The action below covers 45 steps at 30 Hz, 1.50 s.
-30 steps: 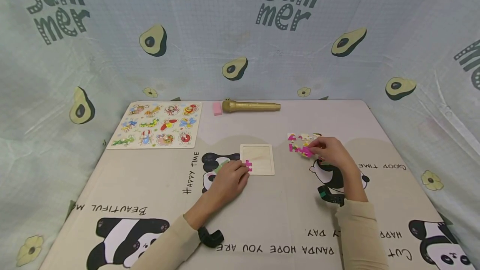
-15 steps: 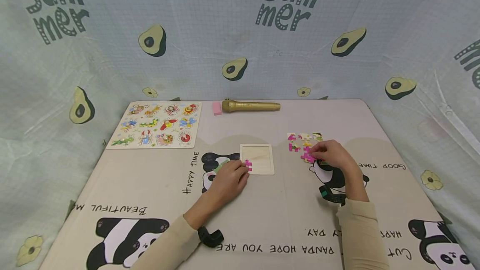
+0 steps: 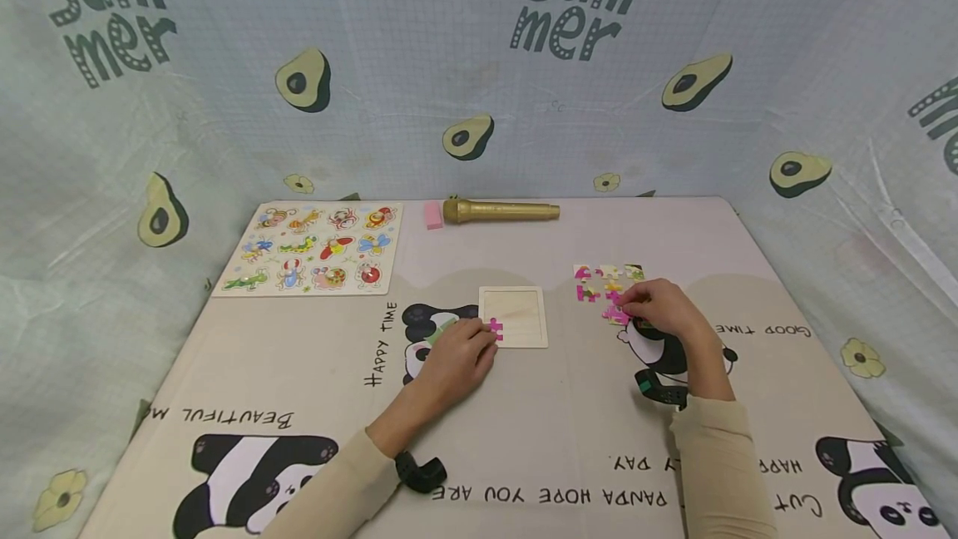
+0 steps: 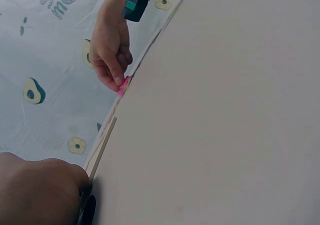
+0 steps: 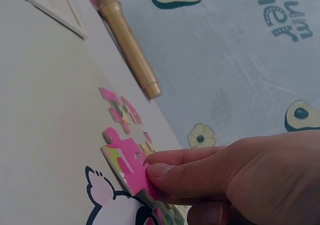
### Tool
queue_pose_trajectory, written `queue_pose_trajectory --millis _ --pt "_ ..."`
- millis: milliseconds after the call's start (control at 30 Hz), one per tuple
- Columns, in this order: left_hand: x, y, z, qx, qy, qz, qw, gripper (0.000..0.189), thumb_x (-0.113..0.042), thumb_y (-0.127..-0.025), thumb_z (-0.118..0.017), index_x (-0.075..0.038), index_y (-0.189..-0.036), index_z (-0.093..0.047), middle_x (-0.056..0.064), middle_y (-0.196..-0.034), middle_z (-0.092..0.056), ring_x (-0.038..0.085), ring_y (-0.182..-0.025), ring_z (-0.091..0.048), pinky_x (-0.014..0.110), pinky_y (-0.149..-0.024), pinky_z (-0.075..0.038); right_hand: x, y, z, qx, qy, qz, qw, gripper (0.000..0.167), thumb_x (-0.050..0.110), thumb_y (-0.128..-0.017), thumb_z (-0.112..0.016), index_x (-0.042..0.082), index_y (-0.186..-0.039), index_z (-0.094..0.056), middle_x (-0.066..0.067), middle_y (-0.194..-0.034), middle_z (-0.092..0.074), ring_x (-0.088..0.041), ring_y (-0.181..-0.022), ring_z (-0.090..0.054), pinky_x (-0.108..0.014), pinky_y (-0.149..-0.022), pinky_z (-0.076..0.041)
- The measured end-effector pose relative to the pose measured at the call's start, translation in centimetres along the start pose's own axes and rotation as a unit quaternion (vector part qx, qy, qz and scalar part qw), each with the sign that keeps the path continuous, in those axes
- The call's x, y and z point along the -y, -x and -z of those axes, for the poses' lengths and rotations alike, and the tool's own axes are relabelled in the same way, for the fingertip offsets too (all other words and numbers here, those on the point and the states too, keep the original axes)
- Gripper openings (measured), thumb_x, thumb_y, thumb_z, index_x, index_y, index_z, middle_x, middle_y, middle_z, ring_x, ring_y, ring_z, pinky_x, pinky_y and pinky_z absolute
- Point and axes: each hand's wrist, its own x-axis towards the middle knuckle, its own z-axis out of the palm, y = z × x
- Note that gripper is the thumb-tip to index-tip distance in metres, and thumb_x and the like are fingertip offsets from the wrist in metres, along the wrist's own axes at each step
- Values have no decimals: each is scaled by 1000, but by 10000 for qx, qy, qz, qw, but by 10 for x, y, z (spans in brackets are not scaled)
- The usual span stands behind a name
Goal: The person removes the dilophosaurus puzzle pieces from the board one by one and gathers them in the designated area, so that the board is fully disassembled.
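A shallow wooden puzzle tray (image 3: 524, 314) lies mid-table, with a pink puzzle piece (image 3: 496, 329) in its near left corner. My left hand (image 3: 458, 356) holds the tray at that corner, fingers bent; its fingertips are partly hidden. To the right, my right hand (image 3: 662, 306) pinches a pink jigsaw piece (image 5: 150, 182) between thumb and finger. This piece is close to a larger pink piece (image 5: 127, 157) with a light green edge. Several loose pieces (image 3: 586, 294), pink, yellow and green, lie just beyond those fingers.
A board with printed insects (image 3: 314, 249) lies at the back left. Along the back edge are a gold microphone (image 3: 501, 211) and a small pink block (image 3: 433, 216). The tablecloth (image 3: 569, 414) has printed pandas and lettering. A patterned curtain (image 3: 389, 65) surrounds the table.
My right hand has shifted slightly right and nearer me, drawing pink pieces away from the others and opening a gap in the cluster. My left hand and the tray keep their places.
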Motion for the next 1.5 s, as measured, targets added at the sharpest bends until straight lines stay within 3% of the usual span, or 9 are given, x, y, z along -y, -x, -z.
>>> queue_pose_trajectory --millis 333,1100,1500 --pt "0 0 0 39 -24 43 10000 13 -14 -91 -71 -6 -99 -76 5 -100 -71 21 -95 -66 36 -88 -56 1 -3 -2 -22 126 -162 9998 21 16 -96 -66 1 -109 -73 -15 -102 -71 -23 -88 -60 -31 -77 -50" --pt "1 0 -1 118 36 89 9999 15 -14 -91 -70 -4 -100 -76 8 -102 -71 22 -96 -67 37 -89 -56 5 -3 -4 52 315 -231 9992 17 15 -91 -70 1 -100 -72 -11 -90 -67 -21 -81 -56 -28 -70 -46" --pt "0 1 -2 30 114 155 9998 14 -13 -89 -73 -5 -100 -76 7 -104 -70 21 -94 -67 35 -86 -56 29 -1 -6 -567 163 82 9982 29 25 -97 -65 0 -112 -66 -15 -98 -64 -23 -81 -56 -27 -65 -48"
